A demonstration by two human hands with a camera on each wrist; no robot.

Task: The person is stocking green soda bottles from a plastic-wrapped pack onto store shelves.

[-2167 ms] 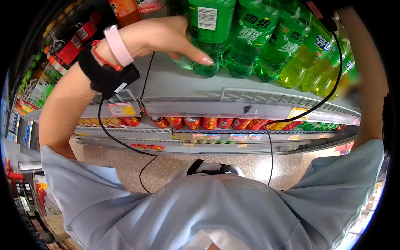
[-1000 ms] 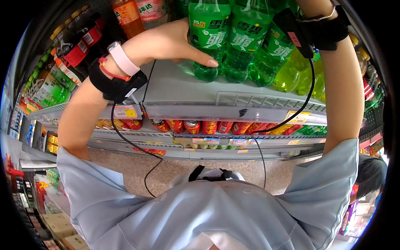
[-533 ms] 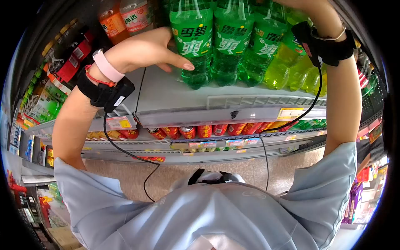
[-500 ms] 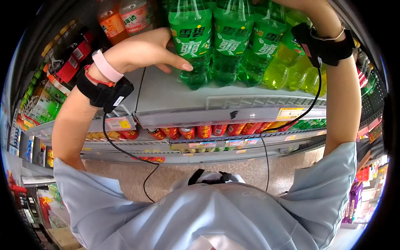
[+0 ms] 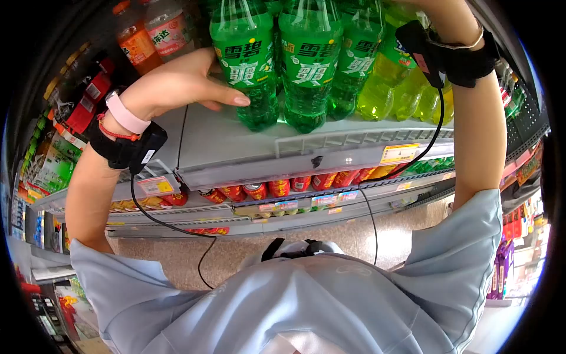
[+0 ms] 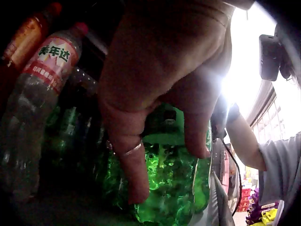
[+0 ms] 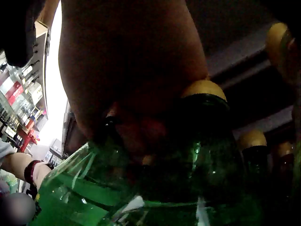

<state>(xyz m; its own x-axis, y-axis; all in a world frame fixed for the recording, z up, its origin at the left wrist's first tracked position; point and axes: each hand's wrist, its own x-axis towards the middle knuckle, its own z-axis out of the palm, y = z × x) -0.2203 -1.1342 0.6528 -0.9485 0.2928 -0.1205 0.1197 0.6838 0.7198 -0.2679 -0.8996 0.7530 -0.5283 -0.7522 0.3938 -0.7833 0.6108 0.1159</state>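
Several green bottles stand upright on a grey shelf. My left hand (image 5: pixel 183 82) holds the leftmost green bottle (image 5: pixel 243 53) low on its left side, thumb across the front; the left wrist view has the ringed finger and thumb of that hand (image 6: pixel 164 70) on either side of green plastic (image 6: pixel 164 188). At the upper right, my right hand (image 5: pixel 442 15) reaches over the bottle tops, its fingers out of the head view. Dim in the right wrist view, this hand (image 7: pixel 131 70) has its fingers curled round the top of a green bottle (image 7: pixel 80 197), whose cap is hidden.
Yellow-green bottles (image 5: pixel 375 97) stand right of the green ones, orange (image 5: pixel 137 44) and pink-labelled bottles (image 5: pixel 167 29) behind on the left. A wire rail (image 5: pixel 330 138) edges the shelf. Red cans (image 5: pixel 279 187) line the shelf below. Black cables (image 5: pixel 439 127) hang from both wrists.
The scene has shifted left in the head view. The second green bottle from the left has come forward towards the shelf edge. The left hand keeps its hold on the leftmost bottle.
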